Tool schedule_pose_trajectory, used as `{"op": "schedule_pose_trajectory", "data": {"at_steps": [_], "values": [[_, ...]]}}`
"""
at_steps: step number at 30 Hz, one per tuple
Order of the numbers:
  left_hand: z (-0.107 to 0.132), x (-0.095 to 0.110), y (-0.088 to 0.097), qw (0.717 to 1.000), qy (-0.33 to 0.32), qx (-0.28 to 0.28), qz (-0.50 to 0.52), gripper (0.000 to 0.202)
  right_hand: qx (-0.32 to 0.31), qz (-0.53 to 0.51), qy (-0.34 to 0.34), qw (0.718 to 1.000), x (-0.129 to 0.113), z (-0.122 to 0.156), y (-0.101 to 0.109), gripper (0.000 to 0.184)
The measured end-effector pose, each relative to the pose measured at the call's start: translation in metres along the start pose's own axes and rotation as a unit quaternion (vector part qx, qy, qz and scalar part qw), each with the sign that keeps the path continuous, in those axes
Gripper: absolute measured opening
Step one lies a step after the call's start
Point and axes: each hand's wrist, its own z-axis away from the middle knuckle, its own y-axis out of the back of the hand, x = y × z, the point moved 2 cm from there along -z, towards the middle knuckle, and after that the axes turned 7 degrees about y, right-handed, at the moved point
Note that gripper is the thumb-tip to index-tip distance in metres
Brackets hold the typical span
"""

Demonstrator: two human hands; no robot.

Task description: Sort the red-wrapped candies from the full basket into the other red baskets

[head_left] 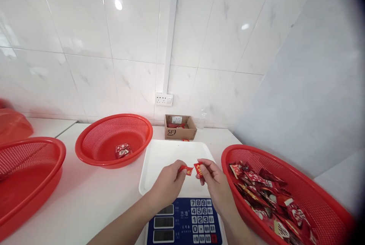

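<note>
Over the white pan of a digital scale (pixel 162 154), my left hand (pixel 170 179) pinches a small red packet with yellow print (pixel 188 171) between thumb and fingers. Close beside it, my right hand (pixel 213 178) grips another small red piece with yellow print (pixel 198 169). A narrow gap separates the two; whether they are halves of one packet I cannot tell. Below the wrists lies the scale's blue keypad panel (pixel 186 218). To the right, a red plastic basket (pixel 234 152) holds many red snack packets (pixel 265 188).
A red basket (pixel 111 123) with a few packets (pixel 123 150) sits back left, and another red basket (pixel 28 161) is at the left edge. Behind the scale stands a cardboard box (pixel 182 135) with red packets inside. A wall socket (pixel 164 99) is above it.
</note>
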Motion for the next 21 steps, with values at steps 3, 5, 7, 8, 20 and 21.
{"op": "schedule_pose_trajectory", "data": {"at_steps": [3,5,7,8,20,21], "values": [[0.009,0.000,0.000,0.982,0.048,-0.024,0.182,0.024,-0.015,-0.031,0.004,0.999,-0.001,0.006,-0.008,0.037],[0.014,0.000,-0.003,0.944,0.082,-0.049,0.314,0.022,-0.019,-0.028,0.000,0.999,-0.002,0.009,-0.014,0.036],[0.019,0.002,-0.006,0.920,0.094,-0.067,0.374,0.024,-0.022,-0.006,0.003,1.000,-0.004,0.013,-0.019,0.036],[0.021,0.003,-0.008,0.916,0.093,-0.074,0.383,0.027,-0.023,0.011,0.009,1.000,-0.005,0.015,-0.022,0.036],[0.029,0.004,-0.011,0.914,0.088,-0.056,0.393,0.045,-0.037,0.080,0.054,0.995,-0.012,0.031,-0.036,0.036],[0.030,0.004,-0.010,0.920,0.080,-0.043,0.382,0.043,-0.036,0.075,0.055,0.995,-0.013,0.032,-0.036,0.036]]}}
